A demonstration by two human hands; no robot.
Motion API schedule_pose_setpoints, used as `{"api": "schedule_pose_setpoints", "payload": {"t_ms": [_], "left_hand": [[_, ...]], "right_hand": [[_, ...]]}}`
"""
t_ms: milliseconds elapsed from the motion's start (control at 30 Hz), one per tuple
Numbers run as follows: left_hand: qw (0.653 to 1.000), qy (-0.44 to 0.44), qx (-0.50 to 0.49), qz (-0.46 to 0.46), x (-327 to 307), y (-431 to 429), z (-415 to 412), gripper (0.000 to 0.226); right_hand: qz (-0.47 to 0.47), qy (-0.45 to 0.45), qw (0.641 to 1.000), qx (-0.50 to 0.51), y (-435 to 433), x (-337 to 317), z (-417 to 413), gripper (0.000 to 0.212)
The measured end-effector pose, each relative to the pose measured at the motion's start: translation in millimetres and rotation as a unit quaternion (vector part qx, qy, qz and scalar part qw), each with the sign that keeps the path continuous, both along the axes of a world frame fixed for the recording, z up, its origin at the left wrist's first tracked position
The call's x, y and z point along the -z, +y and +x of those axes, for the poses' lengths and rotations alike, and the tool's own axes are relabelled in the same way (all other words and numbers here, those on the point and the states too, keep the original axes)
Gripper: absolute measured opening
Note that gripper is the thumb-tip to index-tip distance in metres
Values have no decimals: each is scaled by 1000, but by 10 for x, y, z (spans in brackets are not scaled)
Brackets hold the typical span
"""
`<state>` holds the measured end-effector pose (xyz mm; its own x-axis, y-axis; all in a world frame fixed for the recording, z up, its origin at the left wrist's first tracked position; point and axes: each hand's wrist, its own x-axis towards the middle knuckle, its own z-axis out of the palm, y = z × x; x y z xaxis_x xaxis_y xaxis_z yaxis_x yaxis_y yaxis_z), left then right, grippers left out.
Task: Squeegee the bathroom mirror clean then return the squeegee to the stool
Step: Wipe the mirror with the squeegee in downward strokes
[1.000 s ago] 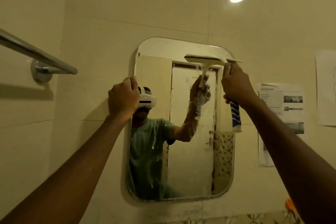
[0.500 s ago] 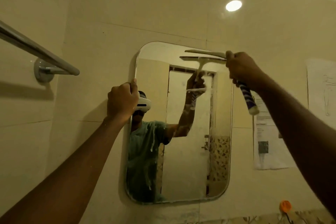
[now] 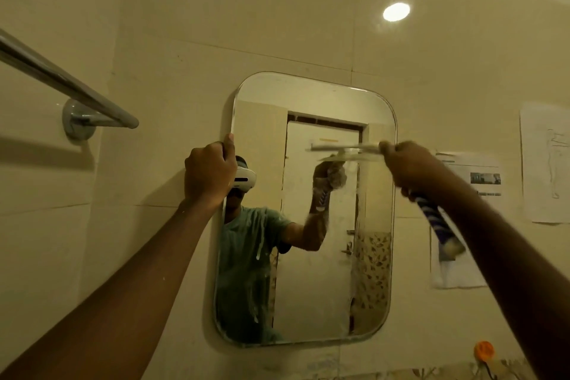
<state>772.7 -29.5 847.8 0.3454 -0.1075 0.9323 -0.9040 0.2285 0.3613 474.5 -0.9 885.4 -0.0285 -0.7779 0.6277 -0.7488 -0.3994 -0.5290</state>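
Observation:
A rounded rectangular mirror point(image 3: 311, 287) hangs on the beige tiled wall, with soapy streaks on its left and lower glass. My left hand point(image 3: 209, 173) grips the mirror's left edge about a third of the way down. My right hand point(image 3: 410, 168) is closed on a squeegee point(image 3: 348, 153). Its pale blade lies level against the right half of the glass, roughly a third down from the top. Below my fist the blue-and-white striped handle point(image 3: 436, 219) sticks out, blurred. The stool is out of view.
A chrome towel bar point(image 3: 68, 86) juts from the wall at upper left. Printed paper sheets point(image 3: 468, 182) are stuck to the wall right of the mirror. An orange-capped object point(image 3: 484, 352) sits at the bottom right, next to patterned tiles.
The squeegee has moved down the right side of the mirror from near its top edge, my right hand going with it. My left hand stays on the mirror's edge. The camera has tilted.

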Motion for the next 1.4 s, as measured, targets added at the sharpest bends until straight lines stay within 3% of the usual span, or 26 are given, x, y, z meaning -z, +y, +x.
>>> {"api": "schedule_pose_setpoints", "payload": {"t_ms": [100,233,500,600,933,1267,1400], "left_hand": [[1000,-5,-6,-11,19,-32,4,57],[1000,-2,-22,-16,39,-68,17,57],[1000,10,-5,-23,85,-88,28,56],[999,-1,-26,-22,122,-71,17,58],[996,-21,-80,-41,212,-145,0,59],[996,10,-84,-39,217,-136,-49,62],[996,10,-85,-27,223,-144,-49,66]], "right_hand": [[-52,-26,998,7,-13,-510,-59,41],[-42,-61,997,2,-94,-771,-98,44],[-28,-42,998,-35,-209,470,-18,46],[8,-14,999,-33,-116,597,-55,45],[-68,-87,994,-3,-178,-742,-129,41],[-24,-35,998,-40,-233,666,-84,51],[-26,-26,999,-29,-161,310,-100,48]]}}
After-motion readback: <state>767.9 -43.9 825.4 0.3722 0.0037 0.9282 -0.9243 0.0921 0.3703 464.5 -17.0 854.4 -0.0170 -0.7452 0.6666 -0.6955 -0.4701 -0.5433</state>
